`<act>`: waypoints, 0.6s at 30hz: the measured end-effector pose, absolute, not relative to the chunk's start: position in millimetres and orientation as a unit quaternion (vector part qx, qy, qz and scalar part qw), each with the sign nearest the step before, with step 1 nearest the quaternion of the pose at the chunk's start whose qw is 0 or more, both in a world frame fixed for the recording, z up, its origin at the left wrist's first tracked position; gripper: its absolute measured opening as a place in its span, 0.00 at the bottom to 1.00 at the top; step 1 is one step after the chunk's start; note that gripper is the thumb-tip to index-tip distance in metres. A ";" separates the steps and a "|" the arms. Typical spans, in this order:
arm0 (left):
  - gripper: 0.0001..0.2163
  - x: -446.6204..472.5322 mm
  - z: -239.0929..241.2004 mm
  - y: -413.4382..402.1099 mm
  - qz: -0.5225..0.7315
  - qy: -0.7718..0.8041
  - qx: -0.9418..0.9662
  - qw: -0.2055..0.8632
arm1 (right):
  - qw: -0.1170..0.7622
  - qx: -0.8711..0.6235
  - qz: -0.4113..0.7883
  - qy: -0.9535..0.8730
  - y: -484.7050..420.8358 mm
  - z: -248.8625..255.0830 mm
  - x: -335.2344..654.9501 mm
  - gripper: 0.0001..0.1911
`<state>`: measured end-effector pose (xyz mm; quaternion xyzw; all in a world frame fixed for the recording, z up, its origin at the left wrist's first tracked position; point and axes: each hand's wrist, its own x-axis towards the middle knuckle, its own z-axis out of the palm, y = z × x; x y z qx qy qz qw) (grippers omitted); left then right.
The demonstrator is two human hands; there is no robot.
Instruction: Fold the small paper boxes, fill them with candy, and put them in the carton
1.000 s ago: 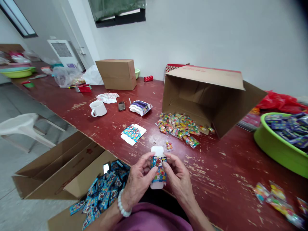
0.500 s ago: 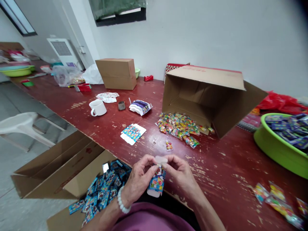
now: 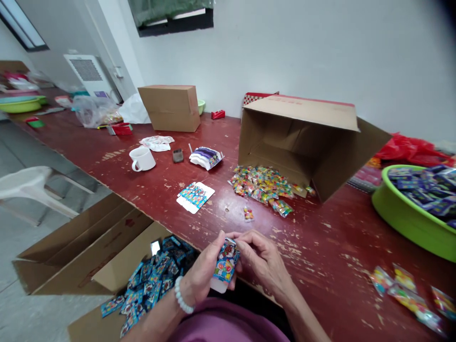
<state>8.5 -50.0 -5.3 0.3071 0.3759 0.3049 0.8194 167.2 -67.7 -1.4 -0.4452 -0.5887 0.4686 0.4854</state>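
A small blue printed candy box (image 3: 225, 263) is held between my hands above the table's front edge, its lower white flap sticking out. My left hand (image 3: 204, 270) is wrapped round its side, with a pale bead bracelet at the wrist. At the box's upper end the fingers of my right hand (image 3: 259, 254) pinch the edge; part of that end is hidden. Beyond my hands lie one small candy packet (image 3: 248, 214), a flat unfolded blue carton (image 3: 195, 196) and a heap of candy packets (image 3: 261, 183).
An open cardboard box (image 3: 302, 142) lies on its side behind the heap. A green basin (image 3: 409, 228) of purple packets stands at right. Below the left table edge, a carton (image 3: 121, 266) holds many blue boxes. A white mug (image 3: 142, 159) and more candy packets (image 3: 409, 292) are on the table.
My left hand has shifted from pinching the top flap to wrapping the candy box's side. The raised white top flap no longer shows. My right hand stays at the top end.
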 end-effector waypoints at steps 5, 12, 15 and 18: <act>0.27 11.4 -2.1 -51.3 0.313 0.407 0.369 0.775 | 0.475 -0.465 0.534 -0.523 -65.9 2.1 167.1 0.12; 0.32 12.0 -3.5 -51.9 0.289 0.382 0.434 0.763 | 0.506 -0.446 0.591 -0.442 -62.3 3.2 163.1 0.13; 0.32 10.5 -3.4 -50.5 0.286 0.386 0.462 0.746 | 0.519 -0.449 0.588 -0.428 -60.6 3.1 161.6 0.13; 0.31 8.6 -4.1 -48.6 0.281 0.385 0.486 0.732 | 0.533 -0.437 0.588 -0.425 -59.8 2.5 159.5 0.12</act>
